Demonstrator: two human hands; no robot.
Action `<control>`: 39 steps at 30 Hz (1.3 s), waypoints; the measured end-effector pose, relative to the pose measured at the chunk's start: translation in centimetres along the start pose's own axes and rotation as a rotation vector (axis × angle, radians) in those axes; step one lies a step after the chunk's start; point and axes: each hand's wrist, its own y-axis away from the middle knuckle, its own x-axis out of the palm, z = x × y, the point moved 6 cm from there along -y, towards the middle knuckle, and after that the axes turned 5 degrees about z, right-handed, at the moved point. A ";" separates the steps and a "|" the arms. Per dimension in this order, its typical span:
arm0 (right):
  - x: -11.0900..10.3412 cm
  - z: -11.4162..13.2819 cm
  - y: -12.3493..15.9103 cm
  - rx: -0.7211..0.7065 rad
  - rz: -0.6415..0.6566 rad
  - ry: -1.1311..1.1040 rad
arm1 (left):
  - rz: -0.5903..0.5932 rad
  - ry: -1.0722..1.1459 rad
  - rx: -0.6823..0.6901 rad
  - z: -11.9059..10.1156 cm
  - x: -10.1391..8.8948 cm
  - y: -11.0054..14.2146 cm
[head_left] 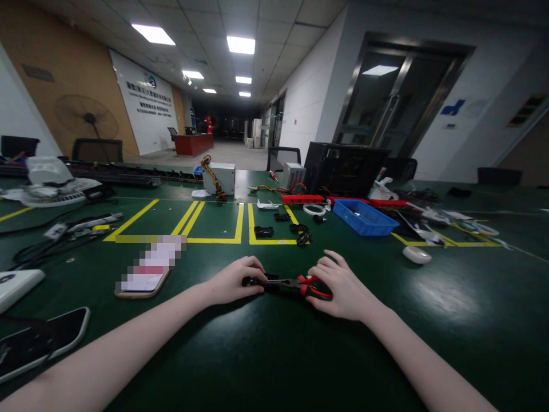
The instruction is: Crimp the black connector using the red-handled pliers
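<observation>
Both my hands rest on the green table near its middle. My right hand is closed round the red and black handles of a pair of pliers, whose jaws point left. My left hand pinches a small black part at the tip of those jaws. Several more small black parts lie a little farther back, inside and around the yellow floor-tape squares.
A blue tray stands back right, with a black crate behind it. A phone lies left of my hands, another phone at the near left edge. A grey power supply with coloured wires sits at the back.
</observation>
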 end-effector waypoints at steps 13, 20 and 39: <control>0.2 0.5 -0.2 -0.010 -0.020 0.015 | -0.012 -0.002 0.006 0.0 0.1 0.0; 0.7 1.2 -0.6 -0.009 -0.024 0.030 | -0.023 -0.005 0.014 0.2 0.3 0.0; -0.7 0.2 0.2 -0.016 -0.019 0.029 | -0.016 0.019 0.001 0.3 0.2 0.0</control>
